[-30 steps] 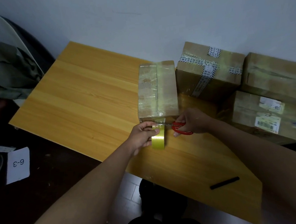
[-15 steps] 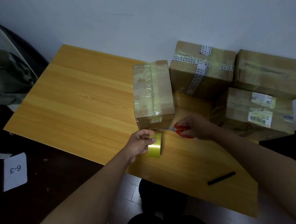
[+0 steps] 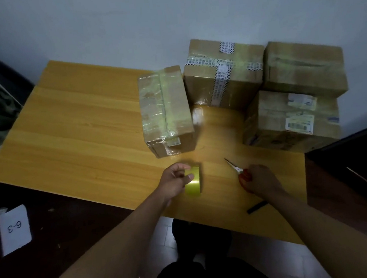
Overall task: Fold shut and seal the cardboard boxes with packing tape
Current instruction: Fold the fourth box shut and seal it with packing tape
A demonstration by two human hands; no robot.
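Note:
A long cardboard box (image 3: 166, 111) wrapped in clear tape lies closed in the middle of the wooden table (image 3: 76, 131). My left hand (image 3: 174, 182) grips a yellowish roll of packing tape (image 3: 193, 181) just in front of the box, clear of it. To the right, my right hand (image 3: 260, 180) holds red-handled scissors (image 3: 237, 169), whose blades point up and left toward the box. Three more taped boxes stand at the back right: one with printed tape (image 3: 223, 74), one plain (image 3: 303, 69), one with shipping labels (image 3: 290, 117).
A black marker (image 3: 257, 207) lies near the table's front edge, below my right hand. A white card marked 6-3 (image 3: 14, 229) lies on the dark floor at the left. Dark furniture (image 3: 349, 167) borders the table on the right.
Both hands have pulled back from the box's near end. The tape roll has come away from the box, and the scissors have moved right and toward me.

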